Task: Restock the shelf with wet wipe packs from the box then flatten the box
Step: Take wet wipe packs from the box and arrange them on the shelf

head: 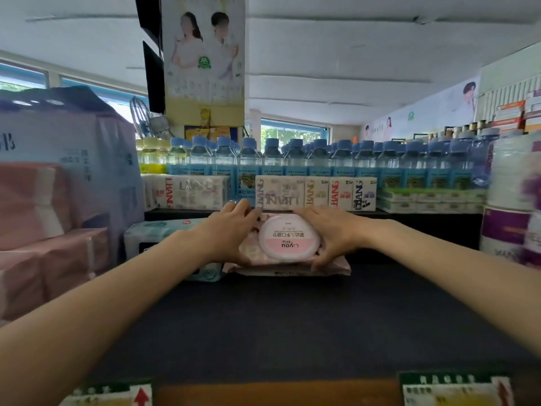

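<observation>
Dark shelf board point(292, 326) fills the near part of the view, with price tags point(456, 389) along its front edge. Both bare forearms reach forward over it to a pink wet wipe pack point(288, 238) that lies flat at the middle of the shelf, its round pink-and-white lid facing up with the print upside down to the viewer. The left hand point(231, 232) grips the pack's left end, fingers curled over the far edge and thumb at the near side. The right hand point(330, 235) holds the right end the same way, fingers over the top and thumb pressing the near corner. This pack seems to rest on another pink pack point(292, 269) whose edge shows just below it. Touching these on the left lies a pale green pack point(164, 232) of wipes. Stacked pink and lilac tissue bundles point(58, 200) rise at the far left, and purple-printed rolls point(512, 215) stand at the far right. Behind the hands, one step higher, sits a row of white tissue packs point(316, 193), and beyond that a long line of water bottles point(322, 159) with blue caps. Posters point(205, 54) hang on a pillar and along the right wall under a white ceiling.
</observation>
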A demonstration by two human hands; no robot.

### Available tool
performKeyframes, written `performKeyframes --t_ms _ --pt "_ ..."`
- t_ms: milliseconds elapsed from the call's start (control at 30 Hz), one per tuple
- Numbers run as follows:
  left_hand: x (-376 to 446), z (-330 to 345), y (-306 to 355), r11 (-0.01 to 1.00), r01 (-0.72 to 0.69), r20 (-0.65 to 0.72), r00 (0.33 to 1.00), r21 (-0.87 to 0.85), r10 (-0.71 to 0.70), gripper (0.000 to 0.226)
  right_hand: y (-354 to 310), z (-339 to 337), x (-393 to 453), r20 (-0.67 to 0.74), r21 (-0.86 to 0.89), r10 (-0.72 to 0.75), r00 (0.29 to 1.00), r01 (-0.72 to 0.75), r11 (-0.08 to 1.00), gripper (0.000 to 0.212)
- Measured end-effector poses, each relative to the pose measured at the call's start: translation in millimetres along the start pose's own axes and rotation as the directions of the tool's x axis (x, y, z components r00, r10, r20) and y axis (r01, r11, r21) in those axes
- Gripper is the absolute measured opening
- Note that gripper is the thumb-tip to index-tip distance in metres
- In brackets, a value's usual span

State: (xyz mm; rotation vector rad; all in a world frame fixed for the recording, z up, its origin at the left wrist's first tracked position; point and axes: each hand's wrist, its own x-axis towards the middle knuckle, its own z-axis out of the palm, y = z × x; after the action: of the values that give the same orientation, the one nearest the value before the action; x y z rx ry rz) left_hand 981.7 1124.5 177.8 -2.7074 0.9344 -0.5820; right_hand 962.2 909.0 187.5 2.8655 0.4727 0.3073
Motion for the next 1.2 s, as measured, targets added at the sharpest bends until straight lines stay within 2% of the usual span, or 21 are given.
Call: performKeyframes --t_ms 100,200,333,433,533,567,667,700,733,767,800,833,867,900,933,1000,1067,1133,1200 --pt "4.1 -0.6 1.8 0.996 0.014 0.005 1.0 0.086 -0.014 0.096 -0.9 2.4 -1.7 -0.023 -0.008 0.002 1.0 -0.002 1.0 0.108" --pt "7.3 -1.6 2.1 0.996 0.014 -0.021 1.0 0.09 -0.012 0.098 -3.1 3.1 -3.3 -0.04 -0.02 0.012 0.999 -0.013 1.0 0.105" --pt "8.8 9.2 11.8 0.996 -0.015 -0.002 1.0 0.09 0.016 0.116 -12.8 5.4 -5.1 -0.047 -0.095 0.049 0.998 -0.053 0.994 0.104" --pt "18.1 19.5 25.9 0.985 -0.036 -0.112 0.992 0.167 0.055 0.115 -26.9 4.4 -7.1 -0.079 -0.17 0.079 0.994 -0.092 0.981 0.104" --pt "25.6 18.0 31.6 0.988 -0.01 -0.175 0.984 0.151 0.037 0.105 -36.5 -4.9 -18.4 -0.133 -0.181 0.185 0.974 -0.207 0.961 0.093" --pt "26.1 17.0 32.2 0.989 0.002 -0.184 0.983 0.146 0.025 0.101 -36.8 -8.1 -24.0 -0.186 -0.161 0.224 0.957 -0.255 0.954 0.083" --pt "23.4 16.2 37.4 0.992 0.027 -0.254 0.967 0.126 0.006 0.091 -35.7 -12.1 -48.8 -0.417 0.068 0.302 0.857 -0.302 0.951 0.026" --pt "22.7 13.5 39.2 0.992 0.02 -0.298 0.954 0.126 0.019 0.088 -34.3 -11.0 -55.8 -0.409 0.138 0.355 0.841 -0.327 0.935 0.029" --pt "22.5 7.9 41.9 0.99 0.001 -0.344 0.938 0.14 0.047 0.085 -34.5 -11.6 -63.4 -0.297 0.25 0.441 0.847 -0.377 0.892 0.038" --pt "22.8 0.6 44.9 0.986 -0.02 -0.393 0.916 0.166 0.085 0.085 -34.5 -11.2 -69.0 -0.085 0.458 0.516 0.852 -0.426 0.78 0.044" --pt "24.6 -7.3 47.9 0.98 -0.036 -0.433 0.893 0.198 0.121 0.086 -35.6 -12.4 -72.3 0.178 0.689 0.519 0.836 -0.482 0.54 0.052" --pt "25.6 -17.8 52.4 0.975 -0.039 -0.463 0.875 0.221 0.14 0.087 -36.6 -15.0 -75.2 0.397 0.835 0.404 0.824 -0.507 0.214 0.064" --pt "27.3 -26.2 57.6 0.973 -0.032 -0.47 0.871 0.23 0.14 0.087 -35.0 -16.4 -76.4 0.487 0.872 0.256 0.835 -0.483 -0.083 0.076" --pt "29.1 -32.4 62.9 0.974 -0.022 -0.478 0.869 0.225 0.131 0.086 -33.1 -17.6 -75.9 0.484 0.856 0.172 0.858 -0.425 -0.293 0.086" --pt "31.1 -36.5 68.0 0.975 -0.013 -0.505 0.854 0.223 0.127 0.084 -32.6 -19.2 -74.7 0.453 0.825 0.148 0.879 -0.351 -0.443 0.088" --pt "30.8 -41.8 75.9 0.964 0.015 -0.567 0.811 0.265 0.143 0.083 -33.7 -20.3 -68.2 0.411 0.753 0.216 0.886 -0.196 -0.628 0.079" --pt "27.1 -44.6 78.4 0.944 -0.009 -0.647 0.725 0.33 0.233 0.081 -35.2 -18.8 -59.5 0.396 0.675 0.306 0.865 -0.048 -0.736 0.073" --pt "20.8 -49.0 77.6 0.901 -0.022 -0.699 0.623 0.432 0.351 0.069 -33.6 -22.7 -50.0 0.4 0.599 0.339 0.852 0.036 -0.8 0.072" --pt "9.0 -59.0 75.8 0.88 -0.015 -0.727 0.556 0.475 0.403 0.06 -32.0 -35.5 -46.2 0.381 0.583 0.362 0.851 0.083 -0.808 0.07"
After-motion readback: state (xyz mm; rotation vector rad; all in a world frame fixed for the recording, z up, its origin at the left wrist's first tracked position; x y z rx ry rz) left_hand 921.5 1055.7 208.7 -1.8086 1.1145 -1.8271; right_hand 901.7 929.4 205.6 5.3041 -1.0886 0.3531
